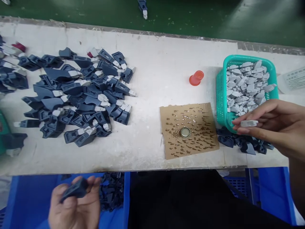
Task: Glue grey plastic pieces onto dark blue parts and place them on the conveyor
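Over the blue bin at the lower left, my left hand (pixel 77 206) grips a dark blue-grey plastic part (pixel 75 188) between thumb and fingers. My right hand (pixel 274 125) pinches a small light grey plastic piece (pixel 249 123) at the near edge of the green basket (pixel 220 95). Many similar light grey pieces (pixel 247 84) fill that basket. Left of it lies a square of cardboard (pixel 170 114) dotted with brown, glossy drops, with a bottle cap (pixel 185 132) on it. A wide pile of dark parts (pixel 81 95), many joined to light grey pieces, covers the table's left side.
A red plastic cup-like object (pixel 196 78) stands left of the basket. Dark parts (pixel 247 146) lie below the basket. A blue bin (pixel 127 197) with dark parts sits under the table's front edge. A clear container (pixel 293 80) is at the far right.
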The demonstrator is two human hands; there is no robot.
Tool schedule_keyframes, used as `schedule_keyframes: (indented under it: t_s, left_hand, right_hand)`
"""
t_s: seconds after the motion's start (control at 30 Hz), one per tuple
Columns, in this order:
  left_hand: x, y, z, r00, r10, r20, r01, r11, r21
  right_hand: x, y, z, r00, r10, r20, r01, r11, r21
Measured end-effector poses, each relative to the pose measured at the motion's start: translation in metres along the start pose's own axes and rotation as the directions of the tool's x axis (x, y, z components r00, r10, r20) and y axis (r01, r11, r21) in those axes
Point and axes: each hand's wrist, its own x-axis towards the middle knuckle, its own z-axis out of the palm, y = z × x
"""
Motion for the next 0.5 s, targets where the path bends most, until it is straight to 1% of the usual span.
schedule_keyframes:
  t_s: [0.03,0.07,0.1,0.13,0.2,0.23,0.3,0.37,0.43,0.47,0.5]
  left_hand:
    - [-0.01,0.009,0.014,0.997,-0.066,0.042,0.071,0.989,-0.128]
    - [-0.019,0.016,0.027,0.985,-0.131,0.11,0.154,0.957,-0.246]
    - [-0.027,0.022,0.04,0.963,-0.176,0.203,0.237,0.912,-0.335]
    - [-0.033,0.026,0.051,0.934,-0.184,0.307,0.299,0.871,-0.389]
    - [-0.044,0.031,0.072,0.852,-0.127,0.508,0.392,0.797,-0.459]
    - [-0.048,0.033,0.082,0.804,-0.088,0.589,0.43,0.769,-0.472]
    - [-0.056,0.035,0.098,0.71,-0.016,0.704,0.489,0.732,-0.475]
    - [-0.062,0.038,0.112,0.621,0.019,0.784,0.55,0.702,-0.453]
    - [-0.066,0.04,0.122,0.536,0.039,0.844,0.606,0.678,-0.416]
    - [-0.066,0.041,0.126,0.505,0.047,0.862,0.623,0.672,-0.401]
    - [-0.067,0.041,0.129,0.49,0.05,0.871,0.631,0.669,-0.393]
  right_hand:
    - [-0.001,-0.004,0.003,1.0,0.017,0.019,-0.017,0.999,0.031]
    - [-0.002,-0.009,0.006,0.998,0.04,0.045,-0.044,0.996,0.08]
    - [-0.002,-0.013,0.01,0.994,0.069,0.083,-0.081,0.986,0.146]
    - [-0.001,-0.018,0.015,0.987,0.099,0.128,-0.126,0.965,0.229]
    - [0.0,-0.028,0.027,0.963,0.156,0.22,-0.233,0.89,0.392]
    - [0.002,-0.032,0.034,0.949,0.183,0.255,-0.284,0.848,0.448]
    - [0.004,-0.039,0.045,0.921,0.245,0.302,-0.375,0.767,0.52]
    - [0.005,-0.044,0.055,0.895,0.287,0.341,-0.438,0.709,0.553]
    - [0.006,-0.045,0.061,0.881,0.295,0.37,-0.465,0.685,0.561]
    - [0.006,-0.045,0.063,0.878,0.294,0.379,-0.47,0.683,0.559]
    - [0.006,-0.045,0.065,0.875,0.293,0.386,-0.473,0.684,0.555]
